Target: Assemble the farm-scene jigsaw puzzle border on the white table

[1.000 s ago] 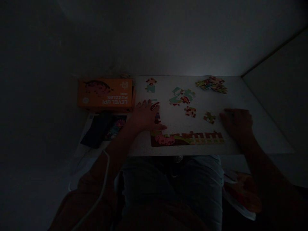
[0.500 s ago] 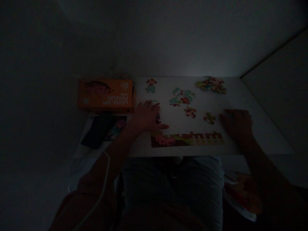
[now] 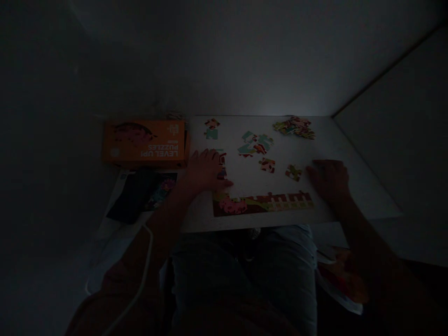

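The scene is very dark. My left hand (image 3: pixel 205 170) lies flat on the white board (image 3: pixel 245 184), fingers spread, over a column of joined puzzle pieces (image 3: pixel 221 167) at the left edge. My right hand (image 3: pixel 329 179) rests palm down on the board, fingers loosely apart, just right of a loose greenish piece (image 3: pixel 293 172). A finished bottom strip of puzzle (image 3: pixel 262 203) with a pink animal and a white fence lies between the hands, near the board's front edge.
An orange puzzle box (image 3: pixel 145 143) stands left of the board. A dark object on a printed sheet (image 3: pixel 140 196) lies below it. Loose pieces lie mid-board (image 3: pixel 255 143), and a heap of pieces (image 3: pixel 294 126) at the back right. My lap is under the board.
The view has shifted a little, so everything sits slightly further left and lower. Both hands stay in the same places on the board.
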The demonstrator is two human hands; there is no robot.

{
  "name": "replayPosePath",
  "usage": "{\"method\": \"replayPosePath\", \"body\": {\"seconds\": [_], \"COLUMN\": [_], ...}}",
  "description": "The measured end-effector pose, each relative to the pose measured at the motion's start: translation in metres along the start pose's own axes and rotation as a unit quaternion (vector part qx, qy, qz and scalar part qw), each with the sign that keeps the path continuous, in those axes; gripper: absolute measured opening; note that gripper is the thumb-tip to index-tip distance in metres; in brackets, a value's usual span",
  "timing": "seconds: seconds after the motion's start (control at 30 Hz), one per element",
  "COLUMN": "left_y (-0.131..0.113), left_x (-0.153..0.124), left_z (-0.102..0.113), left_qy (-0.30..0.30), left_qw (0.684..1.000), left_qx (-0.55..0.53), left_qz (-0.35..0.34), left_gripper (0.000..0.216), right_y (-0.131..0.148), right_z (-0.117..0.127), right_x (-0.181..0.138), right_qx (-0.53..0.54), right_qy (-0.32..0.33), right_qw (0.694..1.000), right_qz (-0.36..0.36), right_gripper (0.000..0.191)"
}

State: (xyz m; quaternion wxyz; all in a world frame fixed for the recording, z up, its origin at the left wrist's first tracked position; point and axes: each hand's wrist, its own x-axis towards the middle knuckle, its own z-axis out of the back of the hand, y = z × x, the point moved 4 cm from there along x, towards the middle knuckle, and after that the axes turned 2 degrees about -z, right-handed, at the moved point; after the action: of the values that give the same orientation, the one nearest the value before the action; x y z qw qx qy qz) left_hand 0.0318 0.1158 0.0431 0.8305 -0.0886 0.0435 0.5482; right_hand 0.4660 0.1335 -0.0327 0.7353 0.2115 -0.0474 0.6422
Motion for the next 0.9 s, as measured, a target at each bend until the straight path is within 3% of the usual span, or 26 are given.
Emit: {"method": "replayPosePath", "body": {"seconds": [0.2, 0.3, 0.43, 0.53, 0.63, 0.77, 0.9], "left_y": [0.008, 0.015, 0.024, 0.029, 0.03, 0.029, 0.028], "left_x": [0.016, 0.024, 0.03, 0.03, 0.03, 0.03, 0.03], "left_z": [-0.006, -0.016, -0.026, -0.026, -0.024, -0.025, -0.026], "left_qy": [-0.036, -0.035, -0.008, -0.013, -0.015, 0.0, 0.001], "left_qw": [0.999, 0.999, 0.999, 0.999, 0.999, 0.999, 0.999], "left_qx": [-0.007, -0.02, -0.037, -0.039, -0.035, -0.04, -0.038], "left_qz": [0.012, 0.017, 0.018, 0.015, 0.016, 0.024, 0.023], "left_gripper": [0.09, 0.092, 0.095, 0.091, 0.088, 0.093, 0.095], "right_y": [0.006, 0.023, 0.083, 0.139, 0.172, 0.183, 0.169], "right_z": [0.012, 0.024, 0.024, 0.01, -0.008, -0.031, -0.034], "right_x": [-0.002, -0.006, -0.008, 0.0, 0.019, 0.029, 0.022], "right_qx": [0.02, 0.054, 0.111, 0.08, 0.064, 0.069, 0.058], "right_qy": [0.013, 0.017, 0.076, 0.135, 0.137, 0.158, 0.157], "right_qw": [0.999, 0.997, 0.982, 0.96, 0.957, 0.944, 0.949], "right_qz": [0.022, 0.05, 0.133, 0.23, 0.247, 0.28, 0.269], "right_gripper": [0.049, 0.042, 0.037, 0.044, 0.052, 0.054, 0.05]}}
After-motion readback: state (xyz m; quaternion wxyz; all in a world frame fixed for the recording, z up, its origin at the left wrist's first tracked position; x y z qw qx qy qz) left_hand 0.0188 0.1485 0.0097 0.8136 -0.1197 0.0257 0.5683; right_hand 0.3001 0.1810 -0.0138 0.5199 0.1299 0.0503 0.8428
